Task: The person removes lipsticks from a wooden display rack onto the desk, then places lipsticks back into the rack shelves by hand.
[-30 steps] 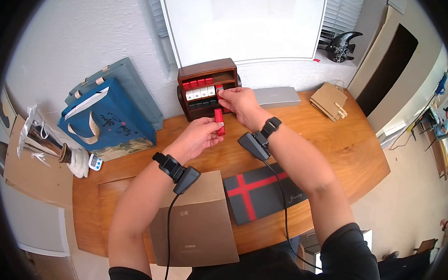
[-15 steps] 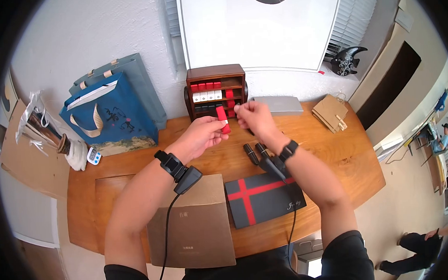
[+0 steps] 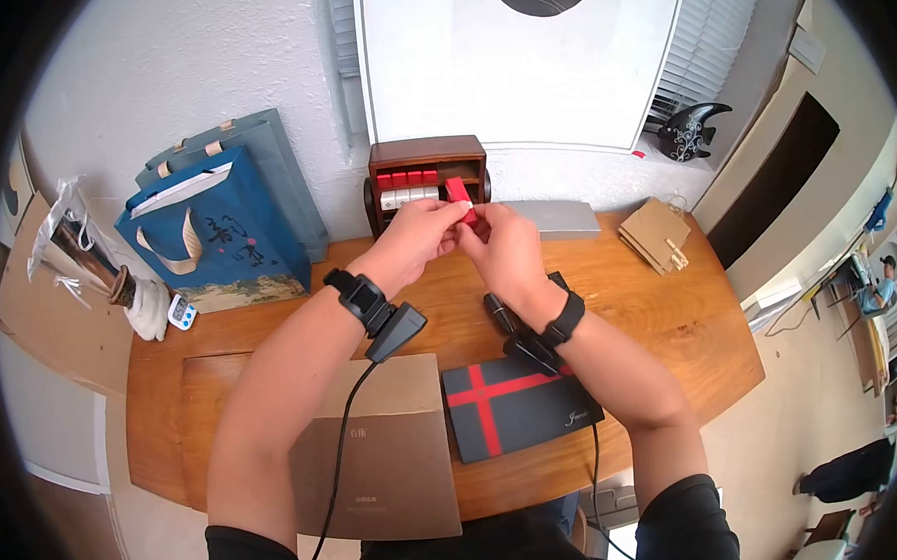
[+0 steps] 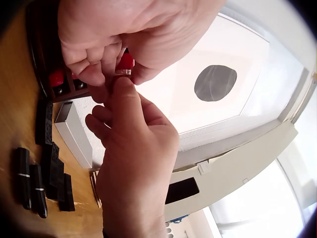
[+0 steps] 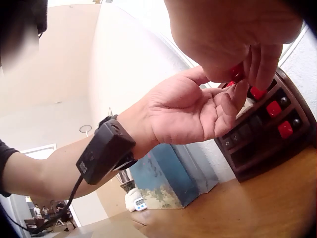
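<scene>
Both hands meet in front of a dark wooden rack (image 3: 426, 149). A slim red box (image 3: 457, 191) stands up out of the left hand (image 3: 416, 243), pinched between thumb and fingers. The right hand (image 3: 508, 252) pinches the lower end of the same red piece. In the left wrist view a clear and red bit (image 4: 124, 72) shows between the fingertips of both hands. Red and white boxes (image 3: 408, 197) fill rows of the rack, and its lower right part is hidden behind the hands. In the right wrist view red items (image 5: 286, 130) sit in its compartments.
Black tubes (image 4: 38, 191) and small black boxes (image 4: 49, 163) lie on the table by the right forearm. Nearer are a black box with red ribbon (image 3: 520, 417) and a brown folder (image 3: 376, 463). Blue paper bags (image 3: 206, 235) stand left, a silver box (image 3: 556, 218) behind right.
The right hand has come back from the rack's right side to meet the left hand at the red box. The left hand has risen slightly toward the rack.
</scene>
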Tool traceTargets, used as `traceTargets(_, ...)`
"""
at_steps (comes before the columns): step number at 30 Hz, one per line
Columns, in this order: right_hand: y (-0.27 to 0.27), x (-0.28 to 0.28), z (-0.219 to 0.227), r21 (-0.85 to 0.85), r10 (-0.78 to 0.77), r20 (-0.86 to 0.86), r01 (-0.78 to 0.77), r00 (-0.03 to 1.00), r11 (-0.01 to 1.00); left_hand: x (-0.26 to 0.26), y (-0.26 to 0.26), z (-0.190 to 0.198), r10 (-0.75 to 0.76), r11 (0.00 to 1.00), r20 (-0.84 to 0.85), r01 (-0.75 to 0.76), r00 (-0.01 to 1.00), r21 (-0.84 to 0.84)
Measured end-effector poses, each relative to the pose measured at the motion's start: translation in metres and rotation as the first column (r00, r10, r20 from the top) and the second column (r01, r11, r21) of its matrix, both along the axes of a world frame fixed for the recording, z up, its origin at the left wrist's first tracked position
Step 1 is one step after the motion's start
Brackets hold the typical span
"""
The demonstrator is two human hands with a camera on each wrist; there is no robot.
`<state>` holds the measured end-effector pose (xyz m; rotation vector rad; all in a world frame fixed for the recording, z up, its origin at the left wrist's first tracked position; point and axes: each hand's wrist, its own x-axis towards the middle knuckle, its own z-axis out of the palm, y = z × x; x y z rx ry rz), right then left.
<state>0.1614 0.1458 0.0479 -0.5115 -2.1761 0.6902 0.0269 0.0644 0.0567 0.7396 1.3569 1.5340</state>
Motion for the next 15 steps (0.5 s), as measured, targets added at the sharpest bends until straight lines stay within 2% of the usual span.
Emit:
traceTargets(2,0.005,-0.010,0.005,0.014,-0.014,-0.001,0.014,1.000,1.000,0.000,0.004,0.009,0.044,0.999,-0.030,-0.044,0.999,-0.012)
traceTargets(4,0.008,-0.019,0.010,-0.086,-0.060,0.047,0.064,0.997,0.994,-0.007,0.010,0.011,0.062,0.998,-0.063,-0.064,0.996,-0.022)
traceTargets(9,0.022,-0.042,0.012,-0.078,-0.115,0.017,0.116,0.993,0.990,-0.006,0.003,0.012,0.128,0.990,-0.032,-0.130,0.991,-0.056)
traceTargets(11,0.030,-0.050,0.010,-0.047,-0.133,0.040,0.135,0.990,0.990,-0.007,-0.003,0.002,0.219,0.970,-0.109,-0.229,0.970,-0.088)
traceTargets(12,0.034,-0.054,0.007,-0.049,-0.131,0.044,0.133,0.990,0.990,-0.009,-0.006,-0.004,0.220,0.969,-0.106,-0.230,0.970,-0.091)
traceTargets(15,0.049,-0.062,-0.006,0.000,-0.125,0.031,0.125,0.992,0.992,-0.009,-0.015,-0.024,0.052,0.976,-0.297,-0.111,0.954,-0.189)
